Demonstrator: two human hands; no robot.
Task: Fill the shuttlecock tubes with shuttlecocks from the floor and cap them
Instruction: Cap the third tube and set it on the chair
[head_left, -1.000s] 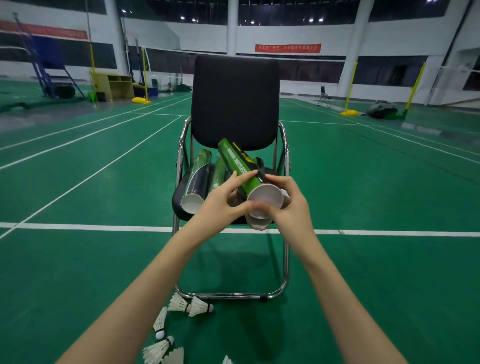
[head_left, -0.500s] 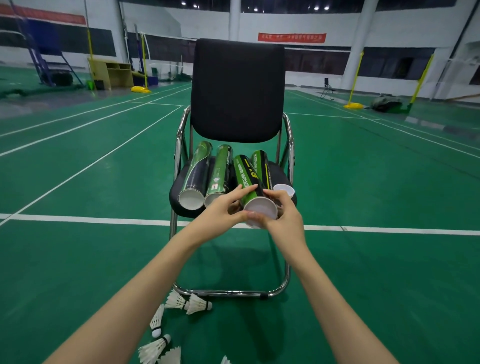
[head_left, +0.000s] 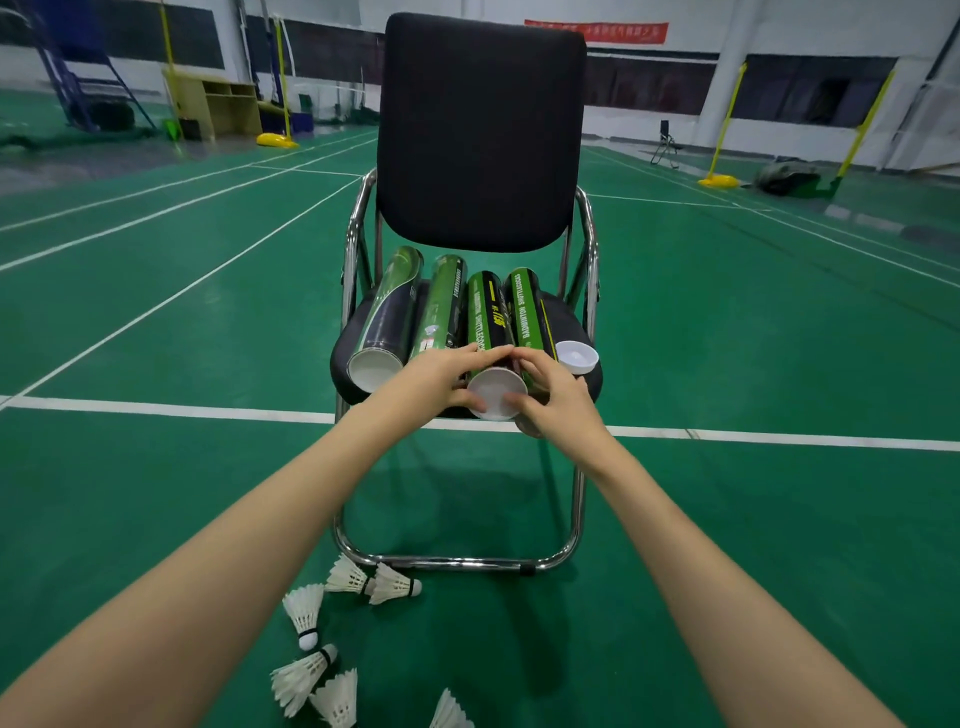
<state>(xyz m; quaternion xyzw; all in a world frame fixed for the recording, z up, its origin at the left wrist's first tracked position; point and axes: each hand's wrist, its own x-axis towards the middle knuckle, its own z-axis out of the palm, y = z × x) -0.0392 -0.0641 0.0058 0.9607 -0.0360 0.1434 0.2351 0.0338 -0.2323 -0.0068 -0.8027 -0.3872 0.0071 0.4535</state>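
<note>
- Shuttlecocks (head_left: 332, 639) lie scattered on the green floor (head_left: 156, 467) at the near left, just in front of the chair's chrome base; two of them touch near the base bar, the others sit nearer the camera, and one is cut off by the bottom edge.
- Left hand (head_left: 441, 376) reaches over the near edge of the seat — its grip is curled round the near end of the third tube (head_left: 485, 317), fingers over the top, thumb at the white cap (head_left: 496, 397).
- Chair (head_left: 480, 135), black padded back and seat on a chrome frame, stands at the centre of the court, facing the camera.
- Four green-and-black tubes lie side by side on the seat, lengthwise, far ends toward the backrest: the leftmost tube (head_left: 387, 317) shows a white near end, whether cap or open mouth cannot be told; the second tube (head_left: 441, 306) lies just beside it, its near end hidden by the left hand; then the third tube; then the fourth tube (head_left: 527, 312).
- Right hand (head_left: 558, 402) meets the left at the white cap — its grip is curled round the near end of the third tube from the right side.
- Loose white cap (head_left: 576, 356) sits on the seat's near right corner, hollow side up, just right of the fourth tube.
</note>
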